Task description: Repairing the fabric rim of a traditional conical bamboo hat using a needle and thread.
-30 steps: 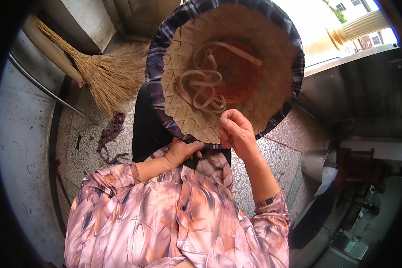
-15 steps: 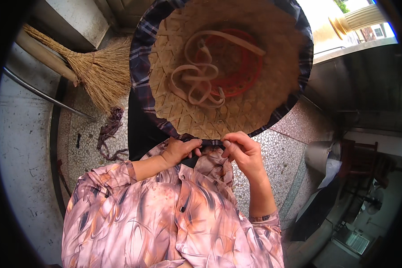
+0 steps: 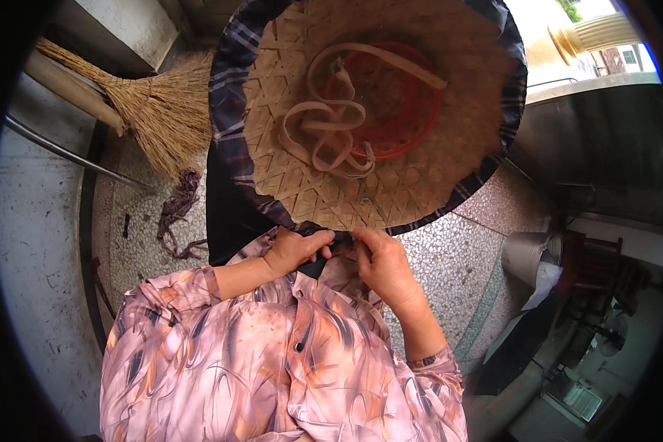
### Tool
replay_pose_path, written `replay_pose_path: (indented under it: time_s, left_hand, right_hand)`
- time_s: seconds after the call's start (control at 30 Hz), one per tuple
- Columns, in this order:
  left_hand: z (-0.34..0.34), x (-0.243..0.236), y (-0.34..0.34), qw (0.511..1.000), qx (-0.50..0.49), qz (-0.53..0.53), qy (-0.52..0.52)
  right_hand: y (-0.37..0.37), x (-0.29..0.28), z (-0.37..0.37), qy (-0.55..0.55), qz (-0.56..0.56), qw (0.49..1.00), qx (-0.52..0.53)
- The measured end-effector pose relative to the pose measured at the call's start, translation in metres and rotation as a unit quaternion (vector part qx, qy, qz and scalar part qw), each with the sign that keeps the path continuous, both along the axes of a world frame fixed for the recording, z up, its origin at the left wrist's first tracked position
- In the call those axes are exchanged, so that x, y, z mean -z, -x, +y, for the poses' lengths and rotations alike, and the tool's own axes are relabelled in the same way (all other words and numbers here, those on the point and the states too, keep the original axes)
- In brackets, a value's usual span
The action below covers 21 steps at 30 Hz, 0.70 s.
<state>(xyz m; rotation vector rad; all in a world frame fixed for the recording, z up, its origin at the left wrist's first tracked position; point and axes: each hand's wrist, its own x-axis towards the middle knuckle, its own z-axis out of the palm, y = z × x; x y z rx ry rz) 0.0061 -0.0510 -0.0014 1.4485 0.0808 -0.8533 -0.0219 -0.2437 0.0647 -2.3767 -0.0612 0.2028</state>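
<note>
A large woven straw hat (image 3: 282, 186) fills the upper middle, inside facing up, with plaid fabric (image 3: 230, 131) round its rim. A red plastic ring (image 3: 422, 124) sits in its centre, and a looped beige strap (image 3: 296, 135) lies over it. My left hand (image 3: 297, 249) is closed on the fabric at the near edge of the rim. My right hand (image 3: 379, 262) is closed at the same edge, a little right of the left, fingertips on the fabric. The hat's near edge is just above my patterned shirt and black-clad lap (image 3: 228, 214).
A straw broom (image 3: 158, 118) and a metal rod (image 3: 74, 151) stand left, with a tangled purplish cloth (image 3: 177, 210) on the speckled floor (image 3: 132, 280). At right are a steel counter side (image 3: 589, 147), a metal bucket (image 3: 523, 258), a wooden chair (image 3: 593, 261) and a bright opening above.
My right hand has moved down from over the hat's inside to the near rim beside my left hand. The hat appears slightly larger and shifted, while the left hand stays on its rim.
</note>
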Motion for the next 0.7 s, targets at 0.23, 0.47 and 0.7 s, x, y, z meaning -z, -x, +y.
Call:
replay_pose_path:
  time_s: [0.23,0.47,0.7]
  left_hand:
    - [-0.001,0.002,0.001,0.999,-0.023,-0.004,0.028]
    - [-0.001,0.003,0.002,0.999,-0.030,0.015,0.033]
    - [-0.004,-0.001,0.001,0.996,-0.063,0.061,0.032]
  right_hand:
    - [0.000,-0.011,0.005,0.074,-0.004,0.997,0.018]
    - [0.005,-0.003,0.003,0.056,-0.025,0.998,0.026]
    - [0.004,-0.002,0.004,0.058,-0.028,0.998,0.020]
